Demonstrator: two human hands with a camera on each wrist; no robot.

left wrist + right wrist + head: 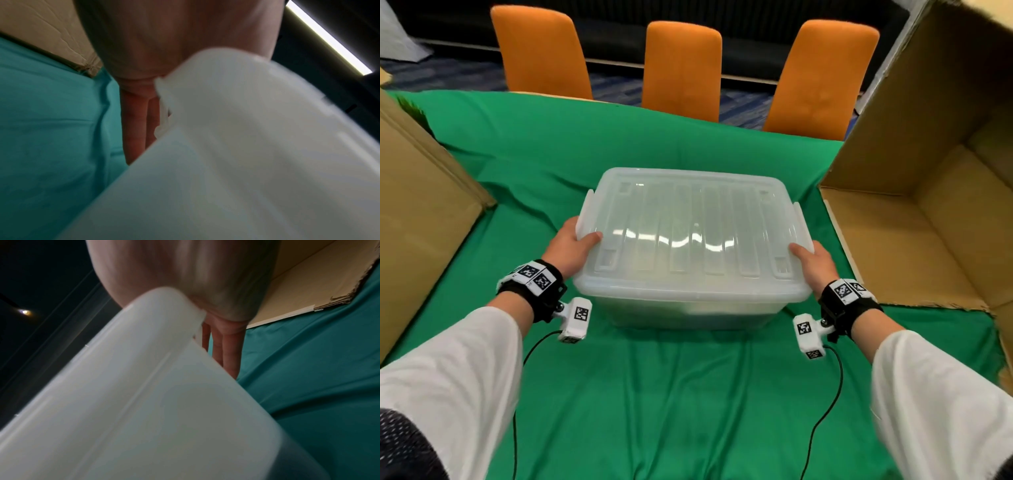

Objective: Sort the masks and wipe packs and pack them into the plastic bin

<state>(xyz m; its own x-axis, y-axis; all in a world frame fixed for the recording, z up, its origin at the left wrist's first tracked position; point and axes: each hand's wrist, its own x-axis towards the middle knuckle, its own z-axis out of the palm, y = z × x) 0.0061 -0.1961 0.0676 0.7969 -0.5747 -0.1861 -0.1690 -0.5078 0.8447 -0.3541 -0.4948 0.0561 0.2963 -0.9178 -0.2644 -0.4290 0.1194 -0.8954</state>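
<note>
A translucent plastic bin (688, 313) with its ribbed lid (693, 233) on stands in the middle of the green cloth. My left hand (582, 240) grips the lid's near-left corner, thumb on top and fingers (139, 121) under the rim. At the near-right corner my right hand (806, 255) holds the lid the same way, with its fingers (228, 350) running beneath the edge. The wrist views are filled by the blurred lid (246, 113) and the lid rim (144, 345). No masks or wipe packs show; the cloudy plastic hides what is inside.
An open cardboard box (914, 219) lies on its side to the right, and another cardboard box (421, 212) stands to the left. Three orange chairs (683, 68) line the far table edge. Green cloth (671, 394) stretches in front of the bin.
</note>
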